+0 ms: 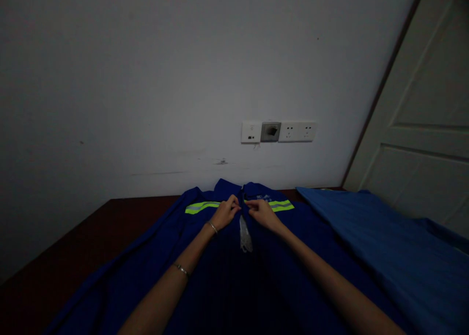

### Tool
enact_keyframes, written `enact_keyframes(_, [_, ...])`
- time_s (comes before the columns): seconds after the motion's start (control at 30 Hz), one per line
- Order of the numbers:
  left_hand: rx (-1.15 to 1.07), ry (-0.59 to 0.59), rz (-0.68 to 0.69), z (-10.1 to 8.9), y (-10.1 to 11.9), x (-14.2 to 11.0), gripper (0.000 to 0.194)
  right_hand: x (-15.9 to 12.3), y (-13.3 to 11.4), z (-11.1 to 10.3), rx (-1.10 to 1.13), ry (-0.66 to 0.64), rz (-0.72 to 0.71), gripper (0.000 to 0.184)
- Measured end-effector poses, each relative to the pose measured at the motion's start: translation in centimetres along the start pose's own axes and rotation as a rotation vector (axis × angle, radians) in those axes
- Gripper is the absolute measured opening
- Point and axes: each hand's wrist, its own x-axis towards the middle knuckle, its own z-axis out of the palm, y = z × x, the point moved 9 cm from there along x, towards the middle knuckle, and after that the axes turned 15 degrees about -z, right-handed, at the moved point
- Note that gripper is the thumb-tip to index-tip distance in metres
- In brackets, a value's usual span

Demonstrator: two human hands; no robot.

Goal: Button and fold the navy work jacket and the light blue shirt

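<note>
A dark blue work jacket (205, 227) with yellow-green and grey reflective stripes lies spread out, its collar toward the wall. My left hand (226, 213), with bracelets on the wrist and forearm, pinches the left front edge just below the collar. Across the narrow gap, my right hand (263, 213) has its thumb and fingers closed on the other front edge, near a small white print on the chest. A pale, see-through strip (245, 234) shows in the front opening below both hands. The exact fastening between the fingertips is too small and dark to make out.
The jacket rests on a dark red-brown surface (110, 227) against a white wall. A lighter blue cloth (384, 247) lies at the right. Sockets and switch plates (296, 131) sit on the wall, and a pale panelled door (425, 159) stands at the right.
</note>
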Motion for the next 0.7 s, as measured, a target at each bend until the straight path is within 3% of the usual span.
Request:
enact_keyframes(0.23, [0.087, -0.06, 0.023, 0.4, 0.7, -0.4, 0.011, -0.1, -0.2, 0.1, -0.138, -0.046, -0.063, 0.044])
enact_keyframes(0.43, [-0.04, -0.146, -0.035, 0.7, -0.5, 0.0, 0.019, -0.3, 0.3, 0.0, -0.173, -0.049, -0.054, 0.043])
enact_keyframes(0.7, [-0.018, -0.08, -0.034, 0.4, 0.0, -0.1, 0.019, -0.4, -1.8, 0.3, -0.299, -0.099, -0.124, 0.042])
